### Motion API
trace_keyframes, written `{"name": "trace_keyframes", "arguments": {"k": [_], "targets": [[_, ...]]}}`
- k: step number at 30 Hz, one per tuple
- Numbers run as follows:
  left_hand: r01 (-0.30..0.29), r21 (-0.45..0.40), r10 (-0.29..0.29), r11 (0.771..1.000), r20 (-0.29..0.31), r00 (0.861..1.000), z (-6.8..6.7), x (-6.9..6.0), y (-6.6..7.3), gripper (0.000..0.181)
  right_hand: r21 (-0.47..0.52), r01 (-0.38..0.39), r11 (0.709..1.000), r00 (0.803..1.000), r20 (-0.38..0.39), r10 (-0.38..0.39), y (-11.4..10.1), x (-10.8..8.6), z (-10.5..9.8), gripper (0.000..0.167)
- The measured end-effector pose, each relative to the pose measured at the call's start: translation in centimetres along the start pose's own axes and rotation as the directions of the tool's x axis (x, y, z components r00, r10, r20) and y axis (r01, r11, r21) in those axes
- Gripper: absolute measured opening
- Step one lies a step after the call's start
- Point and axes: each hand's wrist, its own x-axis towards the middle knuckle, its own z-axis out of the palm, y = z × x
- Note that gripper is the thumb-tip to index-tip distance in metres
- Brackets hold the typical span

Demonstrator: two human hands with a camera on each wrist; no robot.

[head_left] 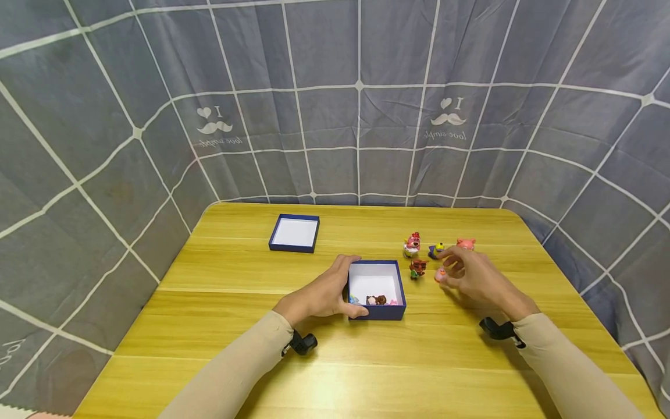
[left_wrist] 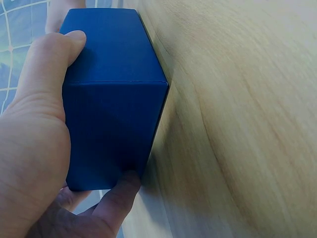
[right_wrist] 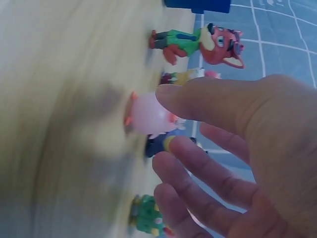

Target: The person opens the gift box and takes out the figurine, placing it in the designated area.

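Beige sleeves lie nearest, my forearms reaching in from seven and five o'clock. At twelve hangs a grey curtain ruled with white lines, and below it spreads the yellow wood-grained table. With my left hand I grip the blue box from its nine o'clock side, thumb bent onto the near wall, fingers spanning round to the far corner. Toward three o'clock from the box, my right hand has thumb and fingers apart with a clear gap, loosely curved. At ten o'clock from the box rests a shallow blue lid, white inside up. Of the figures beyond my right fingertips, a red-topped one is at one o'clock from the box, a fox figure just beside it at two. Before my thumb sits a round pink figure, near three o'clock from the box; whether I touch it, I cannot tell. Smallest are the little figures inside the box, along its six o'clock wall.
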Motion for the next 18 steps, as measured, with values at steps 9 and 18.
{"name": "trace_keyframes", "arguments": {"k": [9,18], "targets": [[-0.010,-0.006,0.010,1.000,0.008,1.000,0.0,0.1,0.0,0.122,-0.061,0.019,0.998,0.998,-0.052,-0.022,-1.5,-0.2,-1.0,0.046],[-0.012,-0.010,0.012,1.000,0.012,1.000,0.0,0.1,-0.4,0.123,-0.133,0.113,0.985,0.981,-0.143,-0.131,-3.9,-0.4,-1.9,0.044]]}}
